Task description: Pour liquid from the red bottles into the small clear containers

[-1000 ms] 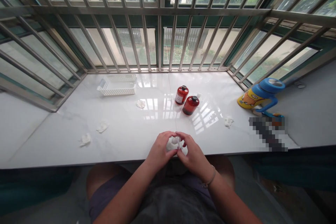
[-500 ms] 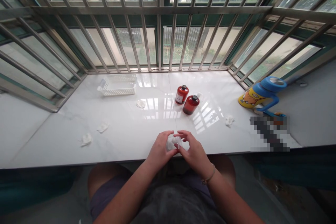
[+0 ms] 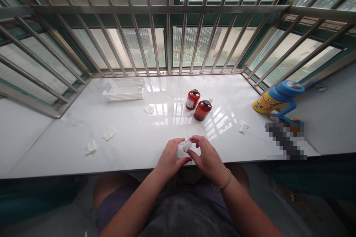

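Near the counter's front edge, my left hand (image 3: 171, 156) is wrapped round a small clear container (image 3: 180, 152), thumb in front and fingers behind. My right hand (image 3: 205, 155) pinches a small translucent round piece (image 3: 187, 145), lid-like in shape, at the container's right end. Whether that piece touches the container I cannot tell. Beyond my hands stand two red-brown bottles with black caps, a labelled bottle (image 3: 193, 99) and, closer to me, a second bottle (image 3: 203, 110).
A white perforated basket (image 3: 124, 96) sits at the back left. Crumpled tissues lie at left (image 3: 90, 147), centre and right (image 3: 243, 128). On the right stands a yellow-and-blue flask (image 3: 274, 98) beside a pixelated dark object (image 3: 285, 141). Metal window bars (image 3: 167, 9) enclose the counter's back.
My right hand has shifted slightly up and right, and its fingers now show the translucent round piece more plainly. My left hand stays put round the container.
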`<state>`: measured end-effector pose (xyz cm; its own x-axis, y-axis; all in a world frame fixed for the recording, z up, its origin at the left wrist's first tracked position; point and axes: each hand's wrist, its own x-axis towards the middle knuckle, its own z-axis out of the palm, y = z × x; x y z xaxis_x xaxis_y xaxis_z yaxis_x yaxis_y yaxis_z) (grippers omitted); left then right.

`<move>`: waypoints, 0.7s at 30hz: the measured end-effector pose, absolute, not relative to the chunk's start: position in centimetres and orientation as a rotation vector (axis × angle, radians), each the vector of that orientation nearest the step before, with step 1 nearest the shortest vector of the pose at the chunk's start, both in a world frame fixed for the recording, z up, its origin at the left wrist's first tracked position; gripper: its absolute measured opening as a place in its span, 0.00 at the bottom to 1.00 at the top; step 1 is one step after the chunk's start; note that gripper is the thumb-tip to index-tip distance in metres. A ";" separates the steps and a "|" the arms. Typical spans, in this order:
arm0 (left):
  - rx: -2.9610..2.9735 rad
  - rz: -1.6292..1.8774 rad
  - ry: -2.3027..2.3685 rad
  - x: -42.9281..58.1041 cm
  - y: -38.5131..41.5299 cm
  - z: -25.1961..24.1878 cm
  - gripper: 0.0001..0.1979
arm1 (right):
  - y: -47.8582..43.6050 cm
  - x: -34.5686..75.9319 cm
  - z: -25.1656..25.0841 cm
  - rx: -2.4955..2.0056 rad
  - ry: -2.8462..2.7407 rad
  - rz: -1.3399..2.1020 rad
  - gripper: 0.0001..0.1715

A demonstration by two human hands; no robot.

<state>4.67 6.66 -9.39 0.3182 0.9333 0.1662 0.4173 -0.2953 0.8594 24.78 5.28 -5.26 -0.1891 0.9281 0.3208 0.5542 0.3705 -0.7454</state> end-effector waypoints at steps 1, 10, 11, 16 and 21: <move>1.858 0.900 1.191 4.7 6.7 -9.4 0.34 | 5.4 24.8 -5.3 -1.287 -1.886 0.618 0.23; 1.883 0.927 1.182 4.5 6.7 -10.0 0.34 | 4.4 24.3 -7.6 -1.374 -1.818 0.668 0.33; 1.888 0.924 1.175 4.5 6.8 -10.0 0.34 | 4.1 24.2 -7.5 -1.357 -1.792 0.719 0.37; 1.891 0.914 1.172 4.5 6.8 -10.0 0.33 | 3.6 24.4 -7.4 -1.336 -1.731 0.850 0.43; 1.872 0.909 1.199 4.5 6.7 -10.1 0.35 | 4.0 24.8 -7.7 -1.402 -1.695 0.706 0.39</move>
